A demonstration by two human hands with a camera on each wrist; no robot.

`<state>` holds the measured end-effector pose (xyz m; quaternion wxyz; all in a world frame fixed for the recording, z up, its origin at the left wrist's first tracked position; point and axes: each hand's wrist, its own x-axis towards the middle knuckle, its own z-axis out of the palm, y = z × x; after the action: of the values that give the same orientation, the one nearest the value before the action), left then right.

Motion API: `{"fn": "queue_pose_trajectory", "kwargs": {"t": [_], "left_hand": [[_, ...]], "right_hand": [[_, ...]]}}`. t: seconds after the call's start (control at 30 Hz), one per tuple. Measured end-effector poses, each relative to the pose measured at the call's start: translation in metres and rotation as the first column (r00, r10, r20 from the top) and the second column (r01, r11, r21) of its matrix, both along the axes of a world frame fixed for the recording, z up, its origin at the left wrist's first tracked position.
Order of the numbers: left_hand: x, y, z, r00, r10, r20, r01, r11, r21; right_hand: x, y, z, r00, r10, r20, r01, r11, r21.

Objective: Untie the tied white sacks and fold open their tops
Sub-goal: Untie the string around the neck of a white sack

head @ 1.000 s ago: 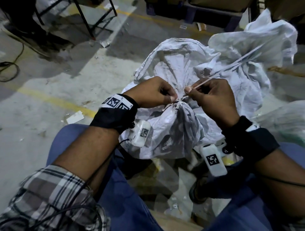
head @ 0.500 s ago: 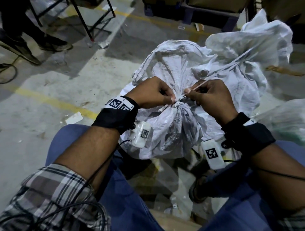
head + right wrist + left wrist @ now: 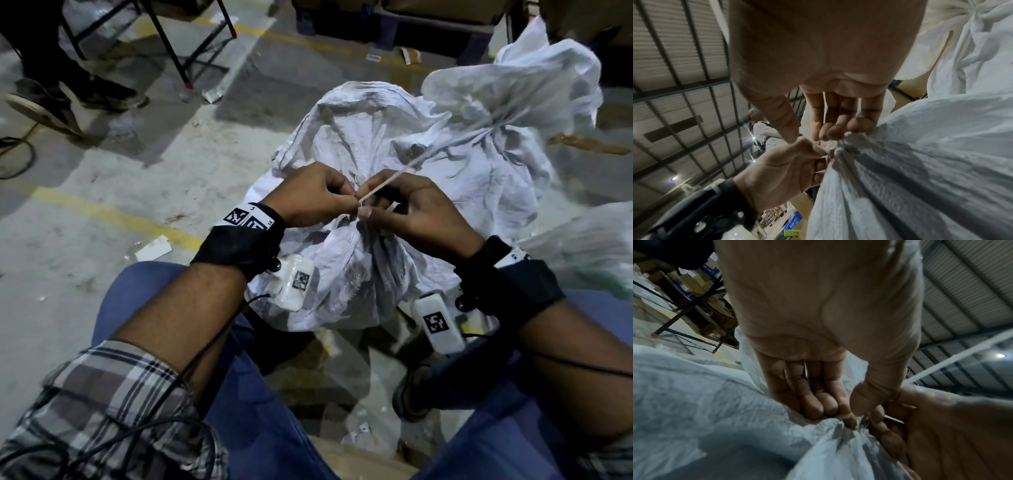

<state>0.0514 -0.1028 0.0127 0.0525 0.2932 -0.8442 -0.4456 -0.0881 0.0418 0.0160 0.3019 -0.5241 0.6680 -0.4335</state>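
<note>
Item, nearest: white sack [image 3: 346, 284], standing between my knees, its neck still gathered and tied. At the knot [image 3: 360, 213]: my left hand [image 3: 310, 195] is pinching the tie with curled fingers; my right hand [image 3: 416, 214] is gripping the pale string [image 3: 394, 180], which is running up and away to the right. Beyond, touching: second white sack [image 3: 507, 102], also tied. Farther left: yellow floor line [image 3: 113, 216].

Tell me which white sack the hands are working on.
The near sack between the knees; both hands pinch its tied neck. The far sack behind it sits untouched.
</note>
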Motion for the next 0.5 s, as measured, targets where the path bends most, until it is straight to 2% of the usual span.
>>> {"fn": "queue_pose_trajectory", "kwargs": {"t": [0.07, 0.3, 0.43, 0.5], "left_hand": [[-0.0005, -0.0004, -0.0017, 1.0, -0.006, -0.008, 0.006, 1.0, -0.018], [0.0017, 0.0002, -0.0022, 0.999, -0.04, 0.009, 0.04, 0.997, -0.06], [0.0029, -0.0009, -0.0023, 0.999, -0.028, -0.017, 0.027, 0.998, -0.048], [0.0041, -0.0004, -0.0024, 0.999, -0.031, -0.025, 0.03, 0.999, -0.045]], "right_hand": [[-0.0008, -0.0006, -0.0031, 0.999, -0.014, -0.031, 0.015, 1.0, 0.02], [0.0014, -0.0063, -0.0029, 0.937, -0.11, -0.331, 0.11, 0.994, -0.021], [-0.0006, -0.0092, 0.0025, 0.899, -0.049, -0.436, 0.077, 0.996, 0.046], [0.0022, -0.0085, 0.0034, 0.843, 0.008, -0.537, 0.042, 0.996, 0.082]]}}
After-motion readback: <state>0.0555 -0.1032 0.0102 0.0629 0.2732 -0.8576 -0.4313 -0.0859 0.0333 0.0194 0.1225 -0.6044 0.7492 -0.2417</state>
